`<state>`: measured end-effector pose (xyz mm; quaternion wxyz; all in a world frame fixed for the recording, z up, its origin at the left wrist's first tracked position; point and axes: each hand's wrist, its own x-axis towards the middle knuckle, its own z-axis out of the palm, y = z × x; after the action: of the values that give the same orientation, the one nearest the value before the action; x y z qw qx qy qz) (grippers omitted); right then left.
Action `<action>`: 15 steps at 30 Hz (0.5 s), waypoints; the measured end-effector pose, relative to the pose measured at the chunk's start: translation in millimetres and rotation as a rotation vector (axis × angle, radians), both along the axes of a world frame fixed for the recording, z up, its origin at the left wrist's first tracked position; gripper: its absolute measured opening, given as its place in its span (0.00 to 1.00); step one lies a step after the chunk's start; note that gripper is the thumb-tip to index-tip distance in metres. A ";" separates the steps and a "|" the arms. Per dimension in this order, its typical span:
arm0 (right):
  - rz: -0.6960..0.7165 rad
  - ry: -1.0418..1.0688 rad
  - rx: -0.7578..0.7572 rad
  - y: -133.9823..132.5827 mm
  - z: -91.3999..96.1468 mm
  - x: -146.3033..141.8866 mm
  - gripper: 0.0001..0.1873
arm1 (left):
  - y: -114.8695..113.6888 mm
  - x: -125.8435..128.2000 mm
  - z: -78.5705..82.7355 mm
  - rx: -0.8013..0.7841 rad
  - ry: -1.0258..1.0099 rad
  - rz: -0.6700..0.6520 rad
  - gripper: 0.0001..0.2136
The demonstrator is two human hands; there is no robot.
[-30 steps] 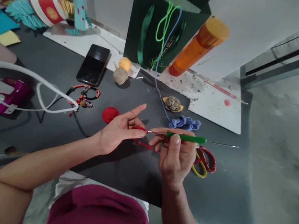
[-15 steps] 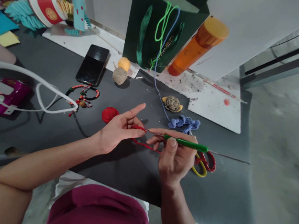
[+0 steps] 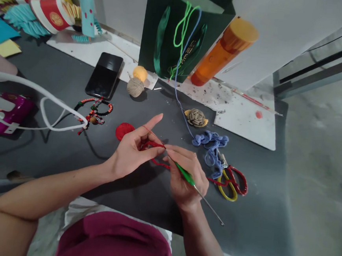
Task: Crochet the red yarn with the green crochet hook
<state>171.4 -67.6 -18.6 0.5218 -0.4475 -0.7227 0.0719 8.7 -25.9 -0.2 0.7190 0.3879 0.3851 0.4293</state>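
Crochet hook (image 3: 185, 175) with a green handle lies slantwise in the right hand (image 3: 178, 185), held pencil-fashion between thumb and curled fingers. Its long axis runs from upper left to lower right: the short metal end points up and left into the red yarn (image 3: 153, 145), while a long thin metal shaft (image 3: 209, 205) juts past the heel of the hand toward the person, over the dark desk (image 3: 248, 228).

The left hand (image 3: 135, 153) grasps the red yarn between thumb and fingers, with the index finger raised and a fine red strand stretched across it. That hand is the nearer of the two to the red yarn ball (image 3: 124, 131), which sits just beyond it on the desk. The two hands nearly meet at the hook's end, and the fingertips of both lie close around the yarn.

To the right of the right hand lie a tangle of blue yarn (image 3: 212, 145) and a pair of scissors (image 3: 231, 184) with yellow and red handles, the yarn just beside the blades. Farther up are a coiled tan knot (image 3: 196, 117), a twine ball (image 3: 135, 87) and a black phone (image 3: 104, 75).
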 end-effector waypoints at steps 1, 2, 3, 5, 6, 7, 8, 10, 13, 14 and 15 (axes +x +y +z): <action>-0.004 -0.005 0.010 0.4 0.3 -0.6 0.15 | -0.4 0.1 0.6 0.011 0.006 0.006 0.40; -0.006 -0.011 0.018 0.7 0.7 -1.2 0.16 | -0.6 0.1 1.2 0.021 0.007 0.010 0.40; -0.007 -0.019 0.027 1.1 1.3 -1.7 0.16 | -0.6 0.1 1.7 0.028 0.001 0.011 0.41; -0.007 -0.031 0.048 1.4 2.7 -2.3 0.17 | 0.2 -0.2 2.0 0.010 -0.041 -0.002 0.43; -0.010 -0.030 0.053 1.3 3.6 -2.3 0.18 | 1.0 -0.4 1.6 -0.023 -0.076 -0.016 0.45; -0.015 -0.021 0.054 1.0 4.4 -2.3 0.18 | 1.9 -0.7 0.9 -0.077 -0.119 -0.037 0.45; -0.019 -0.004 0.050 0.5 4.9 -2.1 0.19 | 2.9 -0.9 -0.2 -0.149 -0.166 -0.063 0.45; -0.022 0.043 0.021 -1.1 4.8 -1.8 0.20 | 4.9 -1.3 -2.5 -0.314 -0.263 -0.123 0.43; -0.016 0.169 -0.031 -4.1 1.5 -2.8 0.20 | 6.8 -1.5 -5.0 -0.480 -0.367 -0.184 0.37; -0.019 0.221 -0.054 -5.2 0.0 -3.6 0.19 | 7.2 -1.6 -5.3 -0.503 -0.388 -0.186 0.35; -0.034 0.272 -0.080 -6.2 -1.2 -4.6 0.17 | 7.5 -1.6 -5.5 -0.516 -0.401 -0.181 0.33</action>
<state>166.8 -73.8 -19.9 0.5980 -0.4662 -0.6341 0.1518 7.1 -18.5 -5.6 0.8901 0.1334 0.2959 0.3199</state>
